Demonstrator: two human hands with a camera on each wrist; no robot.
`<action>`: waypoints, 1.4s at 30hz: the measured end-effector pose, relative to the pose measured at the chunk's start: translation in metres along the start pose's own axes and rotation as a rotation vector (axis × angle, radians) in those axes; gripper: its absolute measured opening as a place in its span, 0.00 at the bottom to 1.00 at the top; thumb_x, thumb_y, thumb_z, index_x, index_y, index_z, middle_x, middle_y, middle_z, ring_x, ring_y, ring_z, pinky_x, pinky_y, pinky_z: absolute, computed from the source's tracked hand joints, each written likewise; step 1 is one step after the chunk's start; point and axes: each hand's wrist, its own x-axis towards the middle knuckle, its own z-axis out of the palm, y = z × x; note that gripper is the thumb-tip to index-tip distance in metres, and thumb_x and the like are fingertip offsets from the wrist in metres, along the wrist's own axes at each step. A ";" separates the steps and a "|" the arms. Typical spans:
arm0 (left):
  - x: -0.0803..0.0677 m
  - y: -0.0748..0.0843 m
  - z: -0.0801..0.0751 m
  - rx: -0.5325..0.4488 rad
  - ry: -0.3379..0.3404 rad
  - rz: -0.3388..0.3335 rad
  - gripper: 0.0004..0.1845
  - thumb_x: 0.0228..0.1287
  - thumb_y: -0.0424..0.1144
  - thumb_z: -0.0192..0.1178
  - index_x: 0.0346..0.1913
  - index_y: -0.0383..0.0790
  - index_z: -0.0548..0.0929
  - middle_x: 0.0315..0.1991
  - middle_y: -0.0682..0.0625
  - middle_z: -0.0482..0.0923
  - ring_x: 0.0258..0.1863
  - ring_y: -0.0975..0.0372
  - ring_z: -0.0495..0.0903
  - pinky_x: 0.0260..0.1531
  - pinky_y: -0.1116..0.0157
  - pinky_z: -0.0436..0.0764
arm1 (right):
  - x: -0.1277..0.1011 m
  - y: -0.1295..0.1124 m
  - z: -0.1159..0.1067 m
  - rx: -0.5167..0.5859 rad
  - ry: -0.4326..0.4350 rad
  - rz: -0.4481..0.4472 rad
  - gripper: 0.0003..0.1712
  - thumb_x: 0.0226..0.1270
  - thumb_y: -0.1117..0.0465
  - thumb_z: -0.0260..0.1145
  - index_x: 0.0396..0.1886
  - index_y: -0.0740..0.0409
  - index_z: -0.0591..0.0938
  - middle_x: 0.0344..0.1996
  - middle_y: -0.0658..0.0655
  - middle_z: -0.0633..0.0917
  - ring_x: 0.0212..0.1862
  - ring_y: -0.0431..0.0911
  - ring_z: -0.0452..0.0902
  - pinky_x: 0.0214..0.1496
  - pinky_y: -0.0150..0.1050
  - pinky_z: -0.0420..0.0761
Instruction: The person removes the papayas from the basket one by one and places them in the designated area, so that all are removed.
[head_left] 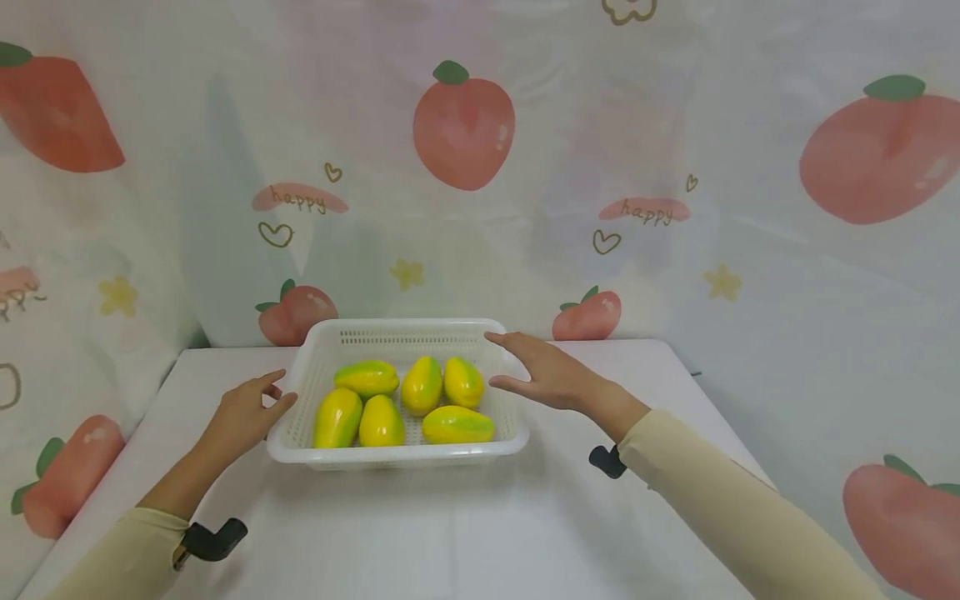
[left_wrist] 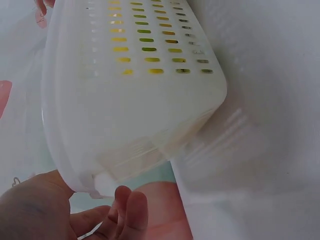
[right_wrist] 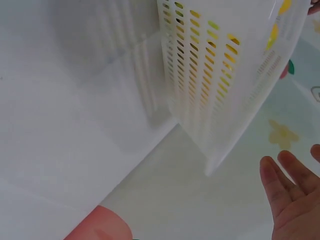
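Note:
A white plastic basket (head_left: 397,454) with slotted walls stands on the table. Inside it lie several yellow-green fruits (head_left: 422,387), shaped like mangoes or papayas. My left hand (head_left: 243,417) is at the basket's left rim, thumb and fingers apart and loosely bent. In the left wrist view its fingertips (left_wrist: 134,210) show beside the basket's corner (left_wrist: 95,180). Over the right rim hovers my right hand (head_left: 551,371), fingers extended and thumb spread below them. The right wrist view has this hand (right_wrist: 297,205) apart from the basket wall (right_wrist: 200,135), holding nothing.
A white cloth covers the table (head_left: 420,533), whose back edge runs just behind the basket. Around it hangs a pale curtain (head_left: 487,250) printed with peaches and hearts. Each wrist carries a black camera mount, such as the left one (head_left: 215,540).

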 end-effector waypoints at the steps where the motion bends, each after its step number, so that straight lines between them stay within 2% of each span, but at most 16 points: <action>1: -0.001 0.000 0.000 -0.013 -0.007 -0.010 0.35 0.70 0.46 0.57 0.70 0.24 0.63 0.50 0.30 0.76 0.25 0.59 0.78 0.25 0.65 0.84 | 0.002 -0.001 0.000 0.003 -0.004 -0.003 0.44 0.66 0.34 0.59 0.78 0.41 0.59 0.72 0.51 0.68 0.70 0.51 0.66 0.71 0.57 0.68; 6: -0.003 -0.001 -0.002 -0.087 -0.043 -0.052 0.37 0.71 0.50 0.56 0.70 0.25 0.62 0.50 0.28 0.74 0.22 0.61 0.79 0.26 0.64 0.86 | 0.016 -0.003 0.002 0.014 -0.027 0.006 0.44 0.67 0.33 0.57 0.78 0.42 0.58 0.71 0.52 0.69 0.64 0.51 0.72 0.66 0.55 0.74; 12: -0.004 -0.007 0.000 -0.158 -0.077 -0.095 0.38 0.71 0.52 0.56 0.71 0.26 0.61 0.52 0.27 0.73 0.24 0.60 0.81 0.27 0.63 0.87 | 0.032 -0.010 0.006 0.010 -0.077 0.022 0.45 0.67 0.34 0.56 0.78 0.44 0.57 0.71 0.55 0.69 0.65 0.54 0.71 0.66 0.57 0.74; 17: -0.003 -0.008 0.001 -0.180 -0.073 -0.093 0.37 0.71 0.52 0.56 0.70 0.26 0.63 0.52 0.27 0.74 0.27 0.59 0.82 0.29 0.62 0.87 | 0.042 -0.014 0.011 0.026 -0.107 0.046 0.46 0.67 0.32 0.56 0.78 0.46 0.56 0.72 0.56 0.68 0.66 0.53 0.72 0.64 0.56 0.76; 25: -0.002 -0.007 0.000 -0.228 -0.090 -0.136 0.36 0.72 0.51 0.56 0.71 0.27 0.63 0.52 0.30 0.74 0.34 0.56 0.81 0.34 0.60 0.88 | 0.055 -0.016 0.020 0.083 -0.132 0.071 0.48 0.67 0.34 0.58 0.78 0.51 0.56 0.70 0.61 0.69 0.63 0.56 0.74 0.63 0.53 0.77; 32: -0.003 -0.008 0.000 -0.269 -0.112 -0.166 0.37 0.71 0.51 0.56 0.72 0.29 0.62 0.54 0.30 0.72 0.39 0.52 0.81 0.37 0.60 0.88 | 0.064 -0.016 0.029 0.110 -0.175 0.111 0.47 0.67 0.36 0.59 0.78 0.51 0.56 0.69 0.64 0.69 0.64 0.59 0.73 0.65 0.55 0.75; 37: -0.003 -0.008 -0.002 -0.340 -0.150 -0.208 0.38 0.71 0.51 0.57 0.73 0.31 0.60 0.57 0.30 0.70 0.47 0.46 0.79 0.41 0.58 0.88 | 0.068 -0.016 0.034 0.121 -0.192 0.157 0.47 0.67 0.38 0.60 0.78 0.52 0.57 0.69 0.65 0.70 0.64 0.59 0.74 0.65 0.57 0.76; 42: -0.002 -0.013 -0.003 -0.424 -0.192 -0.237 0.39 0.70 0.52 0.58 0.75 0.34 0.59 0.60 0.31 0.69 0.53 0.44 0.77 0.47 0.54 0.86 | 0.071 -0.015 0.035 0.107 -0.201 0.206 0.48 0.66 0.37 0.59 0.77 0.56 0.57 0.68 0.66 0.71 0.66 0.58 0.71 0.68 0.58 0.71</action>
